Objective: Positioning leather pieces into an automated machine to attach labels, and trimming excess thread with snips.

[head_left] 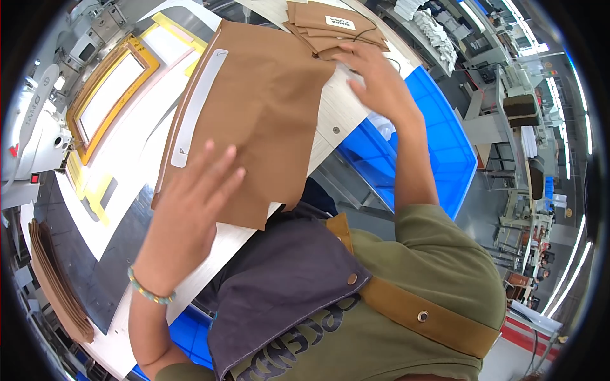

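Note:
A large brown fabric panel (pixel 273 114) lies on the pale table in front of me, slightly wrinkled, with a notch at its near edge. Along its left side runs a long white strip (pixel 198 111) with rounded ends. My left hand (pixel 187 213), fingers spread, is over the panel's near left part; whether it touches the cloth I cannot tell. At the far right corner my right hand (pixel 381 82) has its fingers stretched out and apart, close to a stack of folded brown pieces (pixel 308 22) with a white label on top.
Left of the panel are a yellow frame (pixel 143 54) and a sewing machine (pixel 47 127). More brown pieces (pixel 57 286) are stacked at the near left. A blue crate (pixel 445 127) stands below the table's right edge. A dark cord (pixel 375 28) crosses the far stack.

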### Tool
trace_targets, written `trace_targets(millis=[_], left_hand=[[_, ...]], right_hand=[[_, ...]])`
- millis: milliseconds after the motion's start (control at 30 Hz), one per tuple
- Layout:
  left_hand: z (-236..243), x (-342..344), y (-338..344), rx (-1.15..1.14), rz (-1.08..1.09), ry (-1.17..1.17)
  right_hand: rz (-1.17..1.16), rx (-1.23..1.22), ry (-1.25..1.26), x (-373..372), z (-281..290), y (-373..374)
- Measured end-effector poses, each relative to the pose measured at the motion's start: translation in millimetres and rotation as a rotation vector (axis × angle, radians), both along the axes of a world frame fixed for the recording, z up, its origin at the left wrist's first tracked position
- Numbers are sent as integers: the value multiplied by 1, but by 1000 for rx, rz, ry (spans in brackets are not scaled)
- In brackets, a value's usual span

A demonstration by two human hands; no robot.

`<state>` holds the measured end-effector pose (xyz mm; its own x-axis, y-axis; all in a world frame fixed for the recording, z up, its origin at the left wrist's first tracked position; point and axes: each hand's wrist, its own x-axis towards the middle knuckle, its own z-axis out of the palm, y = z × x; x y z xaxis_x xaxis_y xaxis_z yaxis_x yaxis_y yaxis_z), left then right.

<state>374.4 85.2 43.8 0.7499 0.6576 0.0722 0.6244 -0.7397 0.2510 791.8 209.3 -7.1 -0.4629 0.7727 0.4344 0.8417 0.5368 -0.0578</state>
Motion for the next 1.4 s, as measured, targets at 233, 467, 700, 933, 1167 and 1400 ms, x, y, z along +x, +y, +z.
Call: trace_targets(millis=[233, 467, 700, 933, 1167, 1400], left_hand=[[-63, 9, -25, 388, -93, 175], [-6, 9, 3, 90, 188, -510], [33, -26, 55, -455, 790, -1374], [-36, -46, 69, -908, 854, -1302], [-42, -48, 66, -793, 879, -1232], [-35, -25, 60, 145, 886, -613]], right_hand=[[207, 24, -21, -40, -16, -2], [291, -76, 17, -41, 25, 22], [375, -473, 651, -57, 98, 87], [88, -786, 383, -111, 38, 163], [192, -549, 293, -115, 37, 153], [424, -334, 132, -126, 39, 122]])
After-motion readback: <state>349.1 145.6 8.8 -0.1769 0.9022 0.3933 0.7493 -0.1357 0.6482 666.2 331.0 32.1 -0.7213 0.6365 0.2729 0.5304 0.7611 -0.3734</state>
